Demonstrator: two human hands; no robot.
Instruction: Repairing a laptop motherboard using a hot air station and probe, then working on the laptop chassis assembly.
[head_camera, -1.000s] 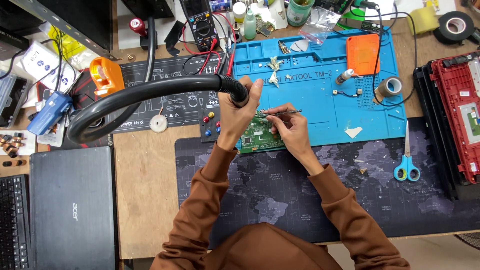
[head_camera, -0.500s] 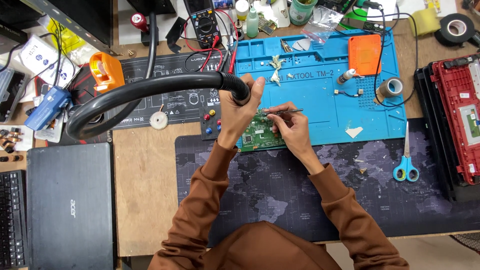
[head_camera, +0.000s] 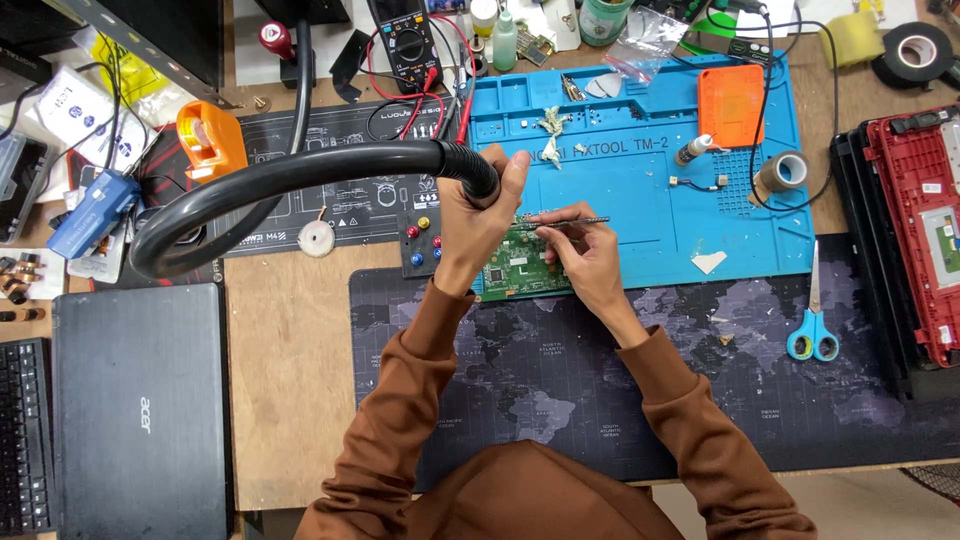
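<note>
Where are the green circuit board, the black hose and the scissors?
Green circuit board (head_camera: 520, 268), head view, on its middle.
Black hose (head_camera: 330, 162), head view, on its upper curve.
Scissors (head_camera: 812, 336), head view, on the blue handles.

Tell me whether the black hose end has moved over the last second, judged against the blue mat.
No. The black hose end sits in the left hand at the left edge of the blue mat, as before; only the camera view shifted slightly.
</note>
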